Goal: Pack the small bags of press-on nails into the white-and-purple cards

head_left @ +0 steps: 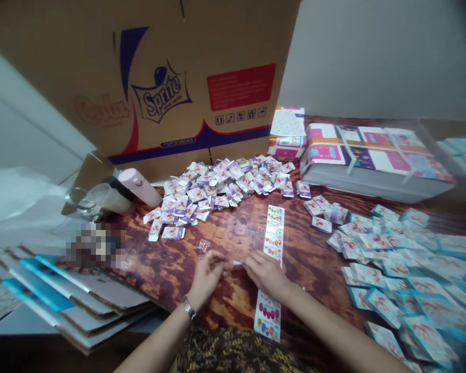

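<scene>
Near the front of the dark wooden table (pixel 229 228), my left hand (pixel 212 267) has its thumb and fingers bent together; what lies between them, if anything, is too small to tell. Close on its right, my right hand (pixel 266 272) pinches a small white piece (pixel 236 262) that shows between the two hands. Under my right hand and forearm runs a long strip of colourful nail stickers (pixel 275 228), partly covered. A small clear packet with coloured bits (pixel 204 247) lies just beyond my left hand.
Purple-and-white small boxes (pixel 217 184) form a heap before a large Sprite carton (pixel 159 77). Blue-edged boxes (pixel 384 264) spread along the right. A strapped bundle (pixel 373 155) sits behind them. At left stand a pink bottle (pixel 140 187), a clear cup (pixel 108 199) and stacked cardboard (pixel 73 295).
</scene>
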The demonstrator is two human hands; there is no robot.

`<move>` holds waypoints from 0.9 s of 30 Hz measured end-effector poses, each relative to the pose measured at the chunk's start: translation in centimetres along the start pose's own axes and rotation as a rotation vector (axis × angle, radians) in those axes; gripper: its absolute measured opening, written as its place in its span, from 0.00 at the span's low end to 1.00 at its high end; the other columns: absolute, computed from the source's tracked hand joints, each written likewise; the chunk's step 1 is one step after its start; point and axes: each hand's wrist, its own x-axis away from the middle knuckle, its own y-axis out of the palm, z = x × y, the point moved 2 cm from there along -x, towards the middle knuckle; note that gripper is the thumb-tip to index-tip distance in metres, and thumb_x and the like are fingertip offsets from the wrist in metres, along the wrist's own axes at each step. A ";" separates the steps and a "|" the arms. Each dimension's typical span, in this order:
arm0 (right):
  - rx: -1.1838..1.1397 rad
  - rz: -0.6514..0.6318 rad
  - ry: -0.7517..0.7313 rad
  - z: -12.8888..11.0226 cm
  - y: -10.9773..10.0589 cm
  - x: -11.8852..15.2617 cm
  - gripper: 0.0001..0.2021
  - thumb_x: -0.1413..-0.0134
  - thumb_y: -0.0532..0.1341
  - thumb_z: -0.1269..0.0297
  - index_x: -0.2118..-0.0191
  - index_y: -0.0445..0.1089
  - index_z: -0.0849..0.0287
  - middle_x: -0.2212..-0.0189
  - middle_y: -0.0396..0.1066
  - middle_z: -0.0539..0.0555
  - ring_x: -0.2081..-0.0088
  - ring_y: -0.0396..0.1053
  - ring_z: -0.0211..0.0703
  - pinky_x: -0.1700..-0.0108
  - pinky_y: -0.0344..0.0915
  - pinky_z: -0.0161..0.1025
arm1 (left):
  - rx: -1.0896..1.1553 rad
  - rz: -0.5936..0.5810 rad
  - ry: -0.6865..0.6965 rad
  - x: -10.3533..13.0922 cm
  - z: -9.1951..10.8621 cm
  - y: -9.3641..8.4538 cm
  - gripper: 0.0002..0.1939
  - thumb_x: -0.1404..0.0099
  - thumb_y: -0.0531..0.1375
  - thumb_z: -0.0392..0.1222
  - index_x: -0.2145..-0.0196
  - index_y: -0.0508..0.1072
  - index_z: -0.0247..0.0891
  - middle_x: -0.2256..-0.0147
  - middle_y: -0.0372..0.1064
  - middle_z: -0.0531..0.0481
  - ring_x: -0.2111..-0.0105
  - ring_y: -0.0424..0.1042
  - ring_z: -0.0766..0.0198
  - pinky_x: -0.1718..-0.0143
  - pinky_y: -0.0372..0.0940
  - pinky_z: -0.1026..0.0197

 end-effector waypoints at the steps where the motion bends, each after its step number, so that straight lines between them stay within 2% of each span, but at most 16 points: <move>1: 0.013 0.025 0.014 0.1 0.6 -1.1 0.11 0.40 0.49 0.70 0.69 0.67 0.58 0.71 0.66 0.54 0.67 0.63 0.42 0.63 0.62 0.38 | -0.209 0.099 0.115 -0.1 -0.2 -1.5 0.06 0.41 0.55 0.40 0.65 0.67 0.37 0.68 0.69 0.49 0.68 0.69 0.62 0.65 0.65 0.59; 3: 0.060 0.045 0.000 -0.1 2.1 -3.6 0.09 0.41 0.51 0.70 0.69 0.66 0.58 0.71 0.67 0.54 0.64 0.63 0.43 0.59 0.61 0.39 | -0.575 0.274 0.296 -0.4 -0.9 -4.0 0.09 0.39 0.51 0.37 0.62 0.69 0.37 0.64 0.69 0.46 0.63 0.68 0.58 0.58 0.63 0.53; 6: 0.159 -0.046 -0.053 -1.0 4.5 -7.6 0.07 0.42 0.52 0.70 0.65 0.67 0.60 0.68 0.68 0.55 0.62 0.63 0.44 0.59 0.61 0.38 | -0.915 0.321 0.446 -0.7 -2.3 -5.6 0.14 0.39 0.50 0.33 0.56 0.69 0.37 0.58 0.68 0.44 0.56 0.64 0.54 0.53 0.60 0.48; 9: 0.189 -0.105 -0.108 -2.1 6.7 -10.0 0.08 0.43 0.52 0.72 0.63 0.67 0.61 0.68 0.69 0.56 0.63 0.65 0.44 0.61 0.62 0.38 | -1.080 0.276 0.512 -0.7 -3.7 -5.3 0.19 0.42 0.51 0.29 0.52 0.67 0.36 0.52 0.64 0.43 0.51 0.60 0.53 0.50 0.59 0.47; 13: 0.202 -0.158 -0.166 -2.7 8.3 -10.4 0.09 0.44 0.52 0.74 0.61 0.67 0.63 0.67 0.70 0.57 0.62 0.65 0.46 0.63 0.63 0.40 | -1.102 0.240 0.544 -0.4 -4.6 -4.6 0.21 0.43 0.51 0.27 0.52 0.66 0.35 0.52 0.64 0.42 0.51 0.60 0.53 0.49 0.59 0.47; 16: 0.203 -0.190 -0.186 -3.0 8.6 -10.3 0.08 0.45 0.53 0.75 0.62 0.68 0.65 0.68 0.71 0.59 0.62 0.66 0.48 0.62 0.63 0.43 | -1.019 0.226 0.553 -1.0 -4.1 -6.0 0.17 0.41 0.49 0.28 0.56 0.68 0.37 0.57 0.68 0.45 0.54 0.64 0.57 0.51 0.61 0.50; 18: 0.194 -0.206 -0.193 -3.2 8.7 -10.7 0.08 0.45 0.52 0.75 0.63 0.68 0.66 0.68 0.71 0.60 0.63 0.66 0.49 0.62 0.63 0.44 | -1.027 0.318 0.550 -2.2 -3.2 -7.9 0.16 0.39 0.48 0.30 0.56 0.68 0.37 0.58 0.68 0.44 0.54 0.64 0.57 0.51 0.61 0.51; 20: 0.173 -0.218 -0.193 -3.1 8.8 -11.3 0.08 0.45 0.52 0.76 0.64 0.68 0.66 0.69 0.71 0.61 0.64 0.67 0.48 0.63 0.62 0.44 | -1.141 0.453 0.541 -3.8 -2.1 -10.1 0.19 0.39 0.48 0.31 0.51 0.66 0.34 0.52 0.64 0.39 0.49 0.60 0.52 0.48 0.56 0.46; 21: 0.160 -0.221 -0.189 -2.9 8.8 -11.5 0.08 0.45 0.52 0.75 0.64 0.68 0.66 0.69 0.71 0.61 0.64 0.67 0.48 0.63 0.62 0.43 | -1.213 0.480 0.514 -4.7 -1.7 -11.0 0.21 0.40 0.49 0.33 0.49 0.64 0.33 0.48 0.60 0.37 0.45 0.55 0.48 0.47 0.54 0.42; 23: 0.129 -0.220 -0.167 -2.1 8.5 -11.6 0.08 0.45 0.52 0.75 0.65 0.68 0.64 0.69 0.71 0.60 0.64 0.67 0.46 0.62 0.62 0.41 | -1.315 0.460 0.436 -6.0 -1.4 -12.3 0.22 0.39 0.51 0.38 0.47 0.62 0.33 0.45 0.57 0.37 0.44 0.51 0.42 0.49 0.53 0.39; 24: 0.113 -0.214 -0.150 -1.6 8.1 -11.3 0.08 0.46 0.52 0.76 0.65 0.68 0.64 0.68 0.71 0.59 0.64 0.67 0.46 0.62 0.62 0.41 | -1.338 0.423 0.411 -6.4 -1.5 -12.6 0.23 0.39 0.52 0.40 0.46 0.62 0.34 0.45 0.58 0.37 0.45 0.53 0.41 0.50 0.54 0.39; 27: 0.075 -0.182 -0.069 -0.1 6.2 -9.3 0.08 0.46 0.53 0.74 0.64 0.67 0.61 0.67 0.70 0.57 0.64 0.66 0.43 0.62 0.61 0.38 | -1.282 0.309 0.414 -6.0 -1.9 -11.5 0.22 0.37 0.52 0.44 0.48 0.64 0.33 0.52 0.64 0.36 0.53 0.62 0.46 0.53 0.58 0.45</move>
